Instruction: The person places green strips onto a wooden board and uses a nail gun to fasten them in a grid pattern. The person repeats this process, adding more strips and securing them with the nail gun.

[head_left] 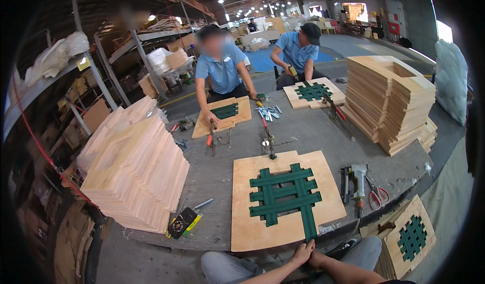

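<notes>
Your left hand (pixel 303 252) and right hand (pixel 317 257) meet at the near edge of the surface (pixel 212 168), fingers pinching the near end of the long green strap (pixel 307 218). Fingertips overlap; you cannot tell which hand grips tighter. The strap belongs to a woven green lattice (pixel 284 193) on the plywood board (pixel 247 223). The staple gun (pixel 357 180) and red-handled scissors (pixel 375 195) lie right. Your forearms are cut off below.

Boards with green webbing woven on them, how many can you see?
4: one in front of the person's hands, one lower right by the knee, one under each co-worker's hands across the table. Stacks may hide more.
</notes>
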Demonstrator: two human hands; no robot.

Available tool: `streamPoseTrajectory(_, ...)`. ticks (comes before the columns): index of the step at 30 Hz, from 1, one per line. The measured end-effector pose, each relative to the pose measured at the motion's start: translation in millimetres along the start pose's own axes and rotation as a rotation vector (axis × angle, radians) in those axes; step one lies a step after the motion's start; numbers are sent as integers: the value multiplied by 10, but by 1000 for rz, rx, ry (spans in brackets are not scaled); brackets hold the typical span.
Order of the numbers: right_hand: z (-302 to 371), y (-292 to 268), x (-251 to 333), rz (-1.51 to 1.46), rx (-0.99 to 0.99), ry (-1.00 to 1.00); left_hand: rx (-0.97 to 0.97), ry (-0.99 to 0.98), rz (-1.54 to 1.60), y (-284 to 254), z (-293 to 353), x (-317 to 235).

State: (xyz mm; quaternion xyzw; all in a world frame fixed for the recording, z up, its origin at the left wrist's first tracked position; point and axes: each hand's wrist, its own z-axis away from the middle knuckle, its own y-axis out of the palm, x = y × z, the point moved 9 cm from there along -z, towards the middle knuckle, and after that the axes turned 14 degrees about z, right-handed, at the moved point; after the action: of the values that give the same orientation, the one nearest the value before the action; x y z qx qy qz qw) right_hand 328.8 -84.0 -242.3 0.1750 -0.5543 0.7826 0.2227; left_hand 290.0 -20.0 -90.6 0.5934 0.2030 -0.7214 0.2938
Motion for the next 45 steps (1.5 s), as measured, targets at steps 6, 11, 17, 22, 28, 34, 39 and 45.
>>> streamPoseTrajectory(6, 542, -157, 288, 233, 513, 112, -150, -39, -42, -57, -30, 291)
streamPoseTrajectory(11, 932, -1832, 486, -644, 61, 218, -169, -105, 81, -29, -44, 532)
streamPoseTrajectory(17, 1206, -3906, -1039, 128, -684, 852, -92, -77, 72, 114, -17, 405)
streamPoseTrajectory(22, 607, -3932, -1405, 137, -506, 1016, -93, -72, 94, 24, -68, 438)
streamPoseTrajectory(28, 804, -4010, -1126, -276, -786, 947, -58, -43, -80, -29, -123, 469)
streamPoseTrajectory(34, 1096, -3951, 70, -633, -759, 648, -83, 42, 8, 1, -156, 395)
streamPoseTrajectory(39, 1008, -3225, 475, -638, -479, 717, 14, 1, -7, 153, -76, 340)
streamPoseTrajectory(45, 744, -2798, 796, -720, -392, 622, 44, -144, 5, 181, 46, 521)
